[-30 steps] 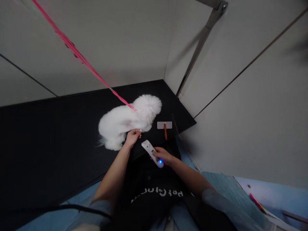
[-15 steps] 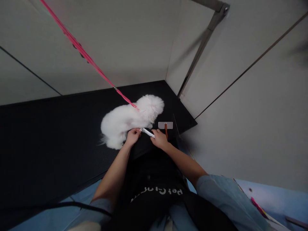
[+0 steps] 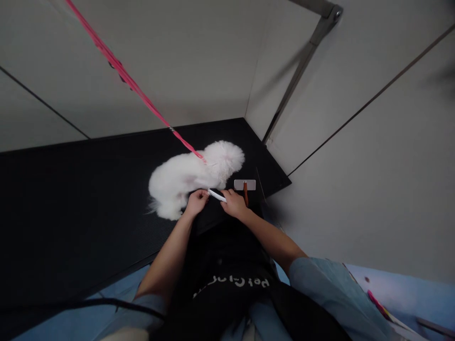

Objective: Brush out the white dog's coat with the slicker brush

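A fluffy white dog [image 3: 174,177] is on the black table, its head turned to the right. A pink leash [image 3: 142,97] runs from its neck up to the upper left. My left hand [image 3: 197,202] is at the dog's near side, fingers closed on what looks like a front paw, mostly hidden by the fingers. In my right hand [image 3: 235,204] is a slim white hair clipper [image 3: 217,195], gripped by its rear end. The clipper's tip points left and meets my left fingertips.
A slicker brush [image 3: 245,185] with an orange-brown handle lies right of my right hand. The black ribbed tabletop [image 3: 78,199] stretches left. A metal arm [image 3: 302,71] rises at the far right corner, against grey walls. A dark cord [image 3: 124,303] crosses the lower left.
The clipper has rolled and tilted slightly, and my right hand has shifted a little left. The dog's head has moved slightly to the right. My left hand stays in place.
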A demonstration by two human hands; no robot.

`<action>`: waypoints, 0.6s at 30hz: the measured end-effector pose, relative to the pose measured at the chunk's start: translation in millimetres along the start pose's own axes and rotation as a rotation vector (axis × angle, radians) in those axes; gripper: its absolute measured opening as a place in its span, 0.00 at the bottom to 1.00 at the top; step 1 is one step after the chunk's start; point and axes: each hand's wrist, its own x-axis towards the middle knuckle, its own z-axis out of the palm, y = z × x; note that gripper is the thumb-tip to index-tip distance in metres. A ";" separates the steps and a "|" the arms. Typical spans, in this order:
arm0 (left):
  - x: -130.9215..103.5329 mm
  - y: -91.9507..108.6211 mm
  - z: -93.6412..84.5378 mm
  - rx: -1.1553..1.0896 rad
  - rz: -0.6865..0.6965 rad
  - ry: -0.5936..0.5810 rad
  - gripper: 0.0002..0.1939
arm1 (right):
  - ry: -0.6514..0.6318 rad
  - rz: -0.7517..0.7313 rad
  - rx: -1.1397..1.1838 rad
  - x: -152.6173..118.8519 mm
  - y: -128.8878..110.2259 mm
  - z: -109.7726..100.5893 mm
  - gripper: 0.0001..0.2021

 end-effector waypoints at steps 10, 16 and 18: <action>-68.2 -28.6 -40.0 0.292 0.127 -0.142 0.19 | -0.046 0.251 0.736 -64.5 55.3 30.8 0.19; -5.9 -5.5 -4.2 -0.175 0.022 0.110 0.23 | 0.244 0.570 0.497 -39.0 125.1 -17.6 0.25; 21.9 7.8 13.4 -0.252 0.003 0.105 0.25 | 0.277 0.625 0.421 -17.3 145.2 -35.7 0.28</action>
